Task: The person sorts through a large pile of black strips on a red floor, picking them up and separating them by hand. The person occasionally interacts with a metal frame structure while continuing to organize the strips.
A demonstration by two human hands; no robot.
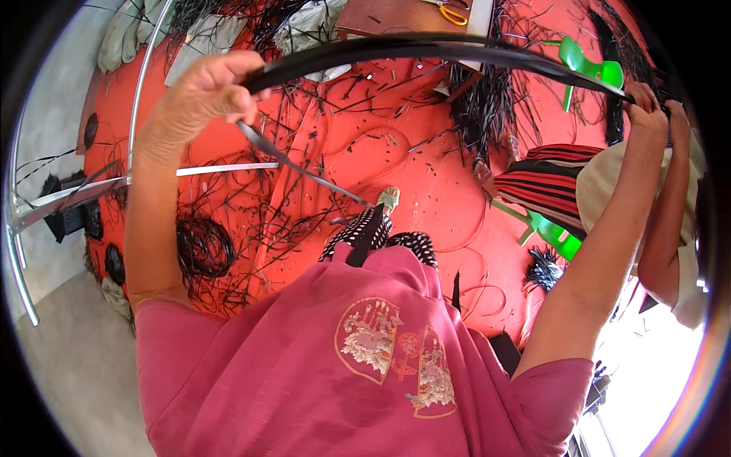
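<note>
Red floor [445, 202], black strip [373, 49], gripped in left hand [217, 90]

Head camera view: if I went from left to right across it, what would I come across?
Pale sack → left hand → pale shoe → yellow-handled scissors → upper green chair → right hand. The black strip is left out, since it stretches between the hands.

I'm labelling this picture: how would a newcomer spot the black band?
Over the red floor, find the wearer's raised left hand and right hand. The black band arches between them, near the picture's top. Unlike the black coil on the floor, it is held up.
</note>
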